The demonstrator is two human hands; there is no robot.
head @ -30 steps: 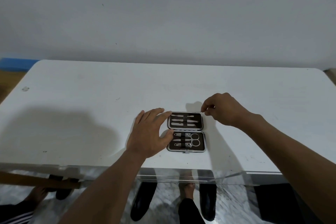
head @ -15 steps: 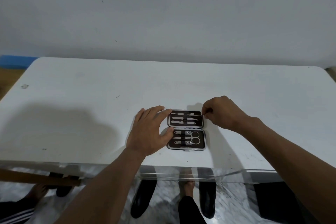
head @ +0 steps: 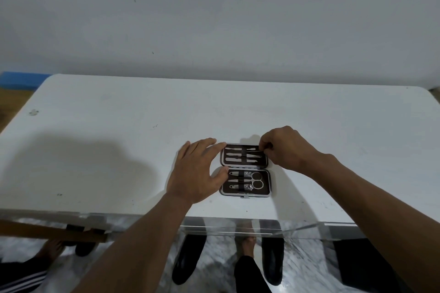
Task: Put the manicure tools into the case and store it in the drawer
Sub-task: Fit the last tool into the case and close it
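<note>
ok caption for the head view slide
Left hand rests against the open manicure case while the right hand pinches a thin tool at its far half.

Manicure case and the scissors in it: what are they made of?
Manicure case: dark brown matte lining, probably leatherette or fabric, inside a thin bright rim, likely metal. Scissors: polished metal, probably steel, going by the silvery glints.

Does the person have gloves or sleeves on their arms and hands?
No gloves. The left hand and the right hand are bare. Both forearms are bare too, as far as the picture shows: no sleeves, watch or bracelet. I see no rings on the fingers.
</note>
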